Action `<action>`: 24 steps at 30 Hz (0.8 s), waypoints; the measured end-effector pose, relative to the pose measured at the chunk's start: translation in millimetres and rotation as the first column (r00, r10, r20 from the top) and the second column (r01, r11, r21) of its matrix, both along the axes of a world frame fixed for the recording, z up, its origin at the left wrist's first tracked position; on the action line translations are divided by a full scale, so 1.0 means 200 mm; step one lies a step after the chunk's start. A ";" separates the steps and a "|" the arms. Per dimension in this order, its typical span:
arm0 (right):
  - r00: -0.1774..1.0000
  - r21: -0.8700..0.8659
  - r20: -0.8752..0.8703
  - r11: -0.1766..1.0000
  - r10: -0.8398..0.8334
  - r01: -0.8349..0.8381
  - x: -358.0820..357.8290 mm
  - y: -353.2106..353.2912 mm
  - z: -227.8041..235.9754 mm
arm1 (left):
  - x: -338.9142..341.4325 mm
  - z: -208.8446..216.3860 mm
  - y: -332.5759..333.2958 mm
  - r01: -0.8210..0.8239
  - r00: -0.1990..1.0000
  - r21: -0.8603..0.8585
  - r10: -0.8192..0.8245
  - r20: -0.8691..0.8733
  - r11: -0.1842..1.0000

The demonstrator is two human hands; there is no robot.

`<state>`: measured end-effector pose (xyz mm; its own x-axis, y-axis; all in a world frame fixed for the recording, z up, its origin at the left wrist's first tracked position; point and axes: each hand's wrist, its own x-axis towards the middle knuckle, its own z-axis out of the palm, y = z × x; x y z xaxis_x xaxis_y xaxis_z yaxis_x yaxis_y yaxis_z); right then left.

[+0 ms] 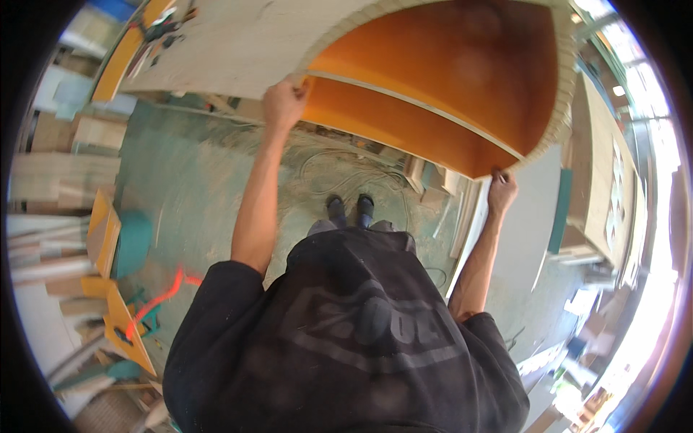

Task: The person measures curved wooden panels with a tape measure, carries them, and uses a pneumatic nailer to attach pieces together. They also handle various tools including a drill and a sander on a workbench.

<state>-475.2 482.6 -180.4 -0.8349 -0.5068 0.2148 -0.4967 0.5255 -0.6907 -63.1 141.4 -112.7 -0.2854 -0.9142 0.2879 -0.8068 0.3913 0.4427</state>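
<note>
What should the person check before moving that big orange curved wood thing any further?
1. Left hand grips the edge of the orange curved cabinet: ok.
2. Right hand holds the lower corner: ok, though only the fingers pinch it.
3. Both feet flat on the floor: ok.
4. Path free of cables and offcuts: not ok.
5. Cabinet's far side supported: cannot tell.

A woodworking shop: a dusty green floor (pixel 195 173), stacked timber offcuts (pixel 58 180), plywood sheets (pixel 231 43) and leaning boards (pixel 108 231).
</note>
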 end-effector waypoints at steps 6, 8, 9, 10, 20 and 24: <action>0.976 0.077 0.218 0.997 -0.010 -0.007 0.21 0.28 -0.55 | 0.08 -0.05 -0.01 -0.025 1.000 -0.128 0.023 -0.014 0.992; 0.854 0.273 0.506 0.962 -0.123 -0.023 0.36 0.46 -0.86 | 0.04 -0.05 0.00 -0.008 0.999 -0.173 0.000 -0.050 0.985; 0.828 0.321 0.559 0.932 -0.044 -0.168 0.46 0.60 -1.03 | -0.01 -0.07 -0.02 0.013 1.000 -0.180 -0.017 -0.022 0.984; 0.791 0.370 0.611 0.871 0.035 -0.324 0.55 0.71 -1.13 | -0.02 -0.12 -0.06 0.014 1.000 -0.171 -0.015 -0.003 0.985; 0.774 0.484 0.592 0.867 -0.226 -0.118 1.05 0.87 -1.13 | 0.13 -0.10 -0.12 0.098 0.993 -0.055 -0.094 0.071 0.994; 0.475 0.425 0.795 0.905 -0.378 0.008 0.96 0.95 -1.19 | 0.09 -0.06 -0.11 0.080 0.996 -0.008 -0.079 0.028 0.997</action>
<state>-282.8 672.2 -417.9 -0.5895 -0.1854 -0.7862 0.3758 0.7986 -0.4702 -45.7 120.0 -124.7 -0.3649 -0.8856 0.2874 -0.7848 0.4586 0.4169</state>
